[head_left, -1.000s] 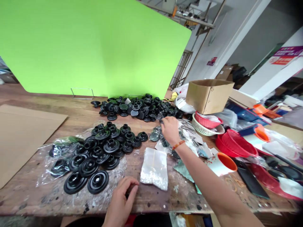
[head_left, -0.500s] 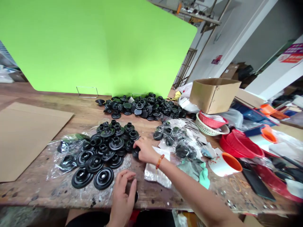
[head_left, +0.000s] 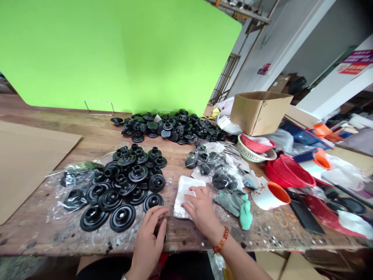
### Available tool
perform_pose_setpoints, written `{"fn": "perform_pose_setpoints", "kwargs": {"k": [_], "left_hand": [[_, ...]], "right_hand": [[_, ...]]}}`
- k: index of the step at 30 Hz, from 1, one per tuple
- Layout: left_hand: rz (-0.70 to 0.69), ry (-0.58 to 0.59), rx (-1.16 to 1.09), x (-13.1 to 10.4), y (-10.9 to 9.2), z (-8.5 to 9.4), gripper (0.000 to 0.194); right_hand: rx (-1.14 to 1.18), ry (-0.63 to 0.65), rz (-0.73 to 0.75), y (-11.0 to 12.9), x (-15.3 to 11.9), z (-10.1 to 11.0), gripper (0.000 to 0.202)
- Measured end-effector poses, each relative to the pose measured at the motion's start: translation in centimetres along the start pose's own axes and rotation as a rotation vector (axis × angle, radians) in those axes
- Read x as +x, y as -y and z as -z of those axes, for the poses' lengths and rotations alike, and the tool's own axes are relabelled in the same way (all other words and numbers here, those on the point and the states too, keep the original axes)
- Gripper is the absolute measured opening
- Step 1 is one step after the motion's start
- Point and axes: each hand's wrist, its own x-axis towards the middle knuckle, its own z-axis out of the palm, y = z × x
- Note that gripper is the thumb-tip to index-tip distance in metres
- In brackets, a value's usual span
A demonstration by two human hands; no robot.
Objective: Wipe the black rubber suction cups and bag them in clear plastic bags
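Note:
My left hand (head_left: 150, 237) is curled at the table's front edge around a dark round part (head_left: 158, 230), mostly hidden by the fingers. Just left of it spreads a group of black stepped discs with raised hubs (head_left: 122, 217), some stacked on others. My right hand (head_left: 202, 210) rests its fingertips on a stack of clear plastic bags (head_left: 182, 196); its fingers are bent but apart. Beyond that hand lie black parts in clear bags (head_left: 220, 181). Farther back is a heap of more black discs (head_left: 168, 125).
A brown cardboard sheet (head_left: 26, 155) covers the left side. To the right are a grey-green cloth (head_left: 233, 204), a white cup with orange inside (head_left: 266, 197), red baskets (head_left: 287, 173) and a cardboard box (head_left: 256, 116). A green panel (head_left: 122, 54) stands behind.
My right hand has left a black disc at the right edge of the near group and moved back onto the plastic bags. My left hand stays curled in nearly the same place.

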Motion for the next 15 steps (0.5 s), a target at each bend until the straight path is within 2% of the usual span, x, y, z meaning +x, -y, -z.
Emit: {"fn": "perform_pose_setpoints", "kwargs": {"k": [3,6,9,11,13,15], "left_hand": [[-0.014,0.029,0.036,-0.1,-0.3,-0.3,0.024],[-0.116,0.127,0.127,-0.4,-0.7,-0.6,0.036],[-0.245,0.256,0.262,-0.7,-0.9,-1.0,0.051],[-0.279,0.288,0.330,-0.7,-1.0,-1.2,0.055],[-0.281,0.283,0.343,-0.7,-1.1,-1.4,0.053],[-0.262,0.221,0.287,-0.4,-1.3,-1.3,0.045]], "right_hand": [[-0.021,-0.026,-0.016,0.2,-0.7,-0.7,0.014],[0.010,-0.036,-0.025,0.4,-0.2,-1.2,0.020],[0.132,0.008,-0.112,0.3,0.4,-0.8,0.021],[0.233,0.010,-0.159,0.9,0.4,0.1,0.021],[0.295,-0.013,-0.078,2.3,-0.3,1.5,0.020],[0.305,-0.048,0.127,4.3,-1.4,2.9,0.018]]}}
